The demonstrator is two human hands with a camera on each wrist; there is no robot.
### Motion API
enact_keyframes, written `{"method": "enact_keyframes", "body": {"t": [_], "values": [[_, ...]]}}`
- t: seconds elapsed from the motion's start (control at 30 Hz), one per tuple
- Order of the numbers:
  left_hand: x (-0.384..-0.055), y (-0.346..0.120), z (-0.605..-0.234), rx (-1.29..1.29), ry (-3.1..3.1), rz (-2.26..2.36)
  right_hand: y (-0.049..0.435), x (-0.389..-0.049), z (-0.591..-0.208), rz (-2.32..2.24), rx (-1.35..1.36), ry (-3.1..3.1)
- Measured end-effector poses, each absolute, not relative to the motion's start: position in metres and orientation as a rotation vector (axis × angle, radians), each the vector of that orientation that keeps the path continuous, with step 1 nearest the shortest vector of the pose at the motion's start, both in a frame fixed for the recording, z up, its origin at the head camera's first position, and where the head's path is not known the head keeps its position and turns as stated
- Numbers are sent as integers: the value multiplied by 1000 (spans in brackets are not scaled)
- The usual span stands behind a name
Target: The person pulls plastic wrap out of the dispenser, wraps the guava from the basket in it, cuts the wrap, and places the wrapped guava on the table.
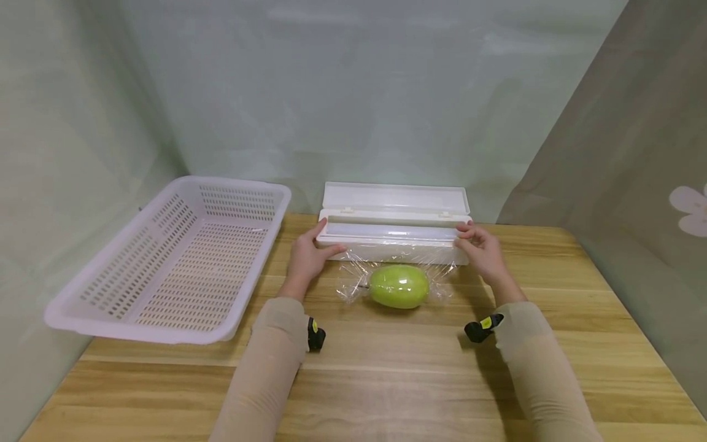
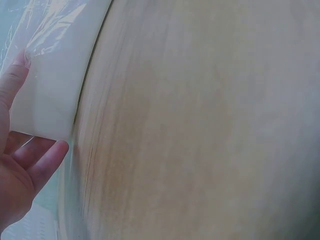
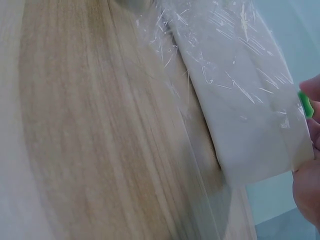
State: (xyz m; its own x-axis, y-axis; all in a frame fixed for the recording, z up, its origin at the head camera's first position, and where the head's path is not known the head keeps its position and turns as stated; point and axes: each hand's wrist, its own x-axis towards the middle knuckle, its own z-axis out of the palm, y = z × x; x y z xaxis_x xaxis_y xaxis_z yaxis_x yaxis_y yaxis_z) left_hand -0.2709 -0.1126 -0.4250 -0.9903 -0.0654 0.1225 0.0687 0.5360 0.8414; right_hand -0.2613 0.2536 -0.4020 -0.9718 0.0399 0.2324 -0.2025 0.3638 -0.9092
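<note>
A white cling film dispenser (image 1: 394,250) lies near the back of the table with its lid (image 1: 394,197) raised and a roll of film (image 1: 389,231) inside. My left hand (image 1: 307,256) grips its left end, thumb on the front wall and fingers round the end in the left wrist view. At the right end, my right hand (image 1: 482,250) pinches the top corner, where a small green piece (image 3: 305,104) shows between the fingers. Clear film (image 3: 220,50) runs from the dispenser down to a smooth green fruit (image 1: 399,286), which it wraps; a thin dark stem points left.
A white perforated plastic basket (image 1: 259,270) stands on the left of the wooden table (image 1: 397,380). Pale sheeting (image 1: 359,92) hangs behind and at both sides. Black wrist cameras (image 1: 316,337) jut inward from both sleeves.
</note>
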Motion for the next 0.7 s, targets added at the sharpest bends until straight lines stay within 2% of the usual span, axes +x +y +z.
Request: {"method": "enact_keyframes", "body": {"t": [0.7], "values": [[-273,-113,-428,0,-2639,-1444,259,-265,-407,1656,16,-2409]]}}
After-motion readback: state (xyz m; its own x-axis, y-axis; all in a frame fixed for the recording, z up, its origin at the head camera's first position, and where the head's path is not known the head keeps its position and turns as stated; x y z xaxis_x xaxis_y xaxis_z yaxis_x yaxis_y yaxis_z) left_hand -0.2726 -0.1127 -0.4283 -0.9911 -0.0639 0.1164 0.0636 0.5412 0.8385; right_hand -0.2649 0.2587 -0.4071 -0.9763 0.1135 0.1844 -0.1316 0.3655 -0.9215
